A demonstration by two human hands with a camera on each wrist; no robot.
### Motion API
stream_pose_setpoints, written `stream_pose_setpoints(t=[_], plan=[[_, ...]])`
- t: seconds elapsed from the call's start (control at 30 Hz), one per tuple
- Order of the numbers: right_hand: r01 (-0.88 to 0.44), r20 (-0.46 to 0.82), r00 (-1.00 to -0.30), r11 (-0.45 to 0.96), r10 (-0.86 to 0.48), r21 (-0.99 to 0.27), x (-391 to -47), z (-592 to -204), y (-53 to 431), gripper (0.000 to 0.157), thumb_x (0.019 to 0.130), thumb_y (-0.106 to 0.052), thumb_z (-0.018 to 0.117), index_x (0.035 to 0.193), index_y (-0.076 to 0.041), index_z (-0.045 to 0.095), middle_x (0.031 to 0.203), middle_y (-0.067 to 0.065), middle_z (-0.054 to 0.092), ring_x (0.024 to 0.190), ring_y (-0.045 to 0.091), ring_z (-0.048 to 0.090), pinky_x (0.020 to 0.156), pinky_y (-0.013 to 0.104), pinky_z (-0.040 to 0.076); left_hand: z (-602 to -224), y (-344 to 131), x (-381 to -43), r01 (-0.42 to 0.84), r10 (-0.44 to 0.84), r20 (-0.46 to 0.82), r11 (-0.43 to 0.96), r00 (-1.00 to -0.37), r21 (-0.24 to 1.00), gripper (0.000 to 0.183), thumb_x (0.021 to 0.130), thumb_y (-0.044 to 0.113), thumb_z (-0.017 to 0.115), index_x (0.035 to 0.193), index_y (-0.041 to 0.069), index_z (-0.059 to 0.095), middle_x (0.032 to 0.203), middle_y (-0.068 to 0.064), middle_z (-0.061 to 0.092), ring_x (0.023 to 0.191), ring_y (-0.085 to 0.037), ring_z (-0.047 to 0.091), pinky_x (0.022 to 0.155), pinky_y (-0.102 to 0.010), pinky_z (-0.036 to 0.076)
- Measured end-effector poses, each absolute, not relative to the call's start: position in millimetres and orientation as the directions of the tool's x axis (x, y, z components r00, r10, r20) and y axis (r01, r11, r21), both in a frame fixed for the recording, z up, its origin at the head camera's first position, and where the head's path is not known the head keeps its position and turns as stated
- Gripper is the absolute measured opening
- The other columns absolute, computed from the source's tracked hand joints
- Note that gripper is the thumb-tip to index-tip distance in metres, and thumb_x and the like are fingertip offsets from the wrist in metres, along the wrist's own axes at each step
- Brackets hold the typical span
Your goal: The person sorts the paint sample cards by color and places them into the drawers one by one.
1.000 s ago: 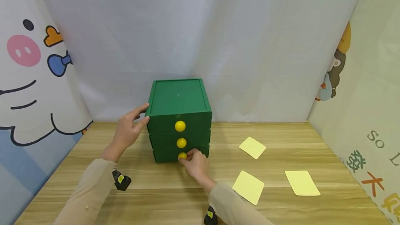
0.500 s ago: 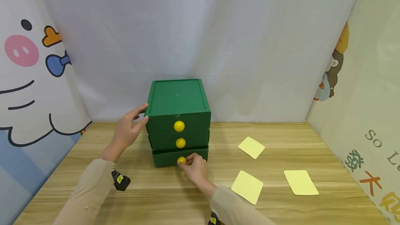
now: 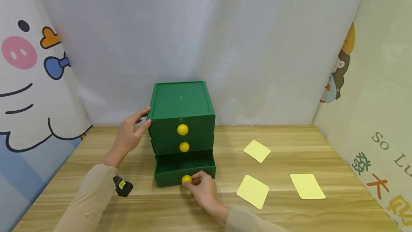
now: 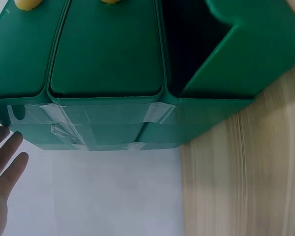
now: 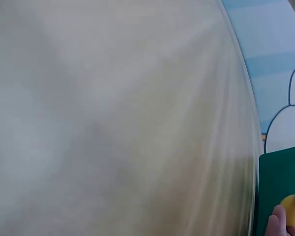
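Observation:
A green three-drawer box (image 3: pixel 181 99) stands on the wooden table, each drawer with a round yellow knob. Its bottom drawer (image 3: pixel 170 178) is pulled partway out, and the visible part of its inside is dark green. My right hand (image 3: pixel 206 191) pinches the bottom yellow knob (image 3: pixel 186 179) between thumb and fingers; the right wrist view catches this knob (image 5: pixel 292 210) at its lower right edge. My left hand (image 3: pixel 127 135) rests against the box's upper left side, fingers extended. In the left wrist view, fingertips (image 4: pixel 14 169) lie by the side wall, joined with clear tape.
Three pale yellow cards lie on the table to the right: a far card (image 3: pixel 257 151), a near card (image 3: pixel 253 191) and a right card (image 3: pixel 307 186). A white curtain (image 3: pixel 257 46) hangs behind the box, with cartoon-printed sheets at both sides.
The bottom drawer has slid out toward me, from nearly closed to well open. My right hand has moved nearer with the knob. My left hand has kept its place on the box.

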State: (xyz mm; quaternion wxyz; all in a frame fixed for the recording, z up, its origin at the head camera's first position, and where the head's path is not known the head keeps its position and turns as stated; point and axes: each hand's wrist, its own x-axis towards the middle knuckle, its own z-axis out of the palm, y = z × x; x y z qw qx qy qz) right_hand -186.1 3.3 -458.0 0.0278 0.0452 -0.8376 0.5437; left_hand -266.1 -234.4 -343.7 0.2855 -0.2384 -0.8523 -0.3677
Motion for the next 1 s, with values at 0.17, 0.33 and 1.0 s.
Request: stream_pose_setpoints(t=[0.17,0.33,1.0], plan=[[-0.107,0.094,-0.994,0.368,-0.052,-0.924,-173.9,-459.6,5.7,0.026,0.074,-0.023,0.075,0.084,-0.004,0.060,0.075,0.001,0.060,0.060,0.007,0.052,0.052,0.019,0.045,-344.6,-235.2,-266.2,0.617,0.195,0.665,0.617,-0.721,0.489,0.040,0.092,0.011,0.051,0.130,-0.004,0.047,0.127,-0.025,0.050,0.108,-0.040,0.051,0.086,-0.053,0.045],[-0.105,0.087,-0.993,0.273,-0.075,-0.956,-163.4,-459.5,8.0,0.027,0.075,-0.019,0.074,0.087,0.000,0.059,0.076,0.003,0.061,0.048,0.005,0.051,0.046,0.018,0.045,-345.0,-235.0,-266.1,0.621,0.195,0.670,0.615,-0.716,0.485,0.040,0.092,0.010,0.051,0.130,-0.004,0.047,0.126,-0.025,0.050,0.108,-0.040,0.051,0.086,-0.053,0.045],[-0.097,0.069,-0.989,0.219,-0.132,-0.971,-149.1,-463.5,14.9,0.026,0.077,-0.017,0.072,0.091,0.001,0.058,0.082,0.005,0.062,0.048,0.010,0.056,0.044,0.020,0.047,-344.0,-234.1,-266.4,0.630,0.194,0.680,0.610,-0.707,0.481,0.040,0.092,0.010,0.051,0.130,-0.004,0.047,0.126,-0.025,0.050,0.108,-0.040,0.052,0.086,-0.052,0.045]])
